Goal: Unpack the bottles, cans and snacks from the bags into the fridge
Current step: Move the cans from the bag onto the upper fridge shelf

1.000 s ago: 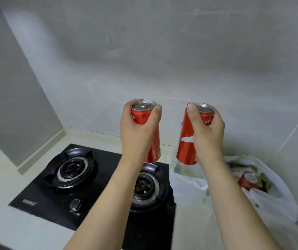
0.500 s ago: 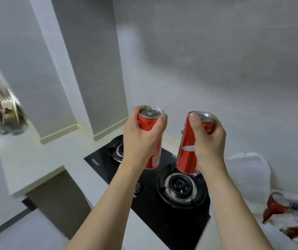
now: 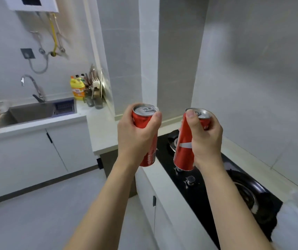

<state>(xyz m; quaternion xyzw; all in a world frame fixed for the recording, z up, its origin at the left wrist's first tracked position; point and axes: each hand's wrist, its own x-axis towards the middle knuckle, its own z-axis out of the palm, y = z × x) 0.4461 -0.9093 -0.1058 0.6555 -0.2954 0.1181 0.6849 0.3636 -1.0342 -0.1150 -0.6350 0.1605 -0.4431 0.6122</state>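
Cans: two red ones, both in the air, one per hand. Left hand wraps the left can, thumb near its rim, can about upright. Right hand clamps the right can, thumb up by the lid, can tilted, base leaning toward the left hand. Black gas hob below and right of the right grip. Sink, tap and yellow bottle far left of the left grip.

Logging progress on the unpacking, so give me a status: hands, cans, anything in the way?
Left hand grips a red can. Right hand grips a second can. Both upright, above the stove edge. No fridge in view; nothing blocking.
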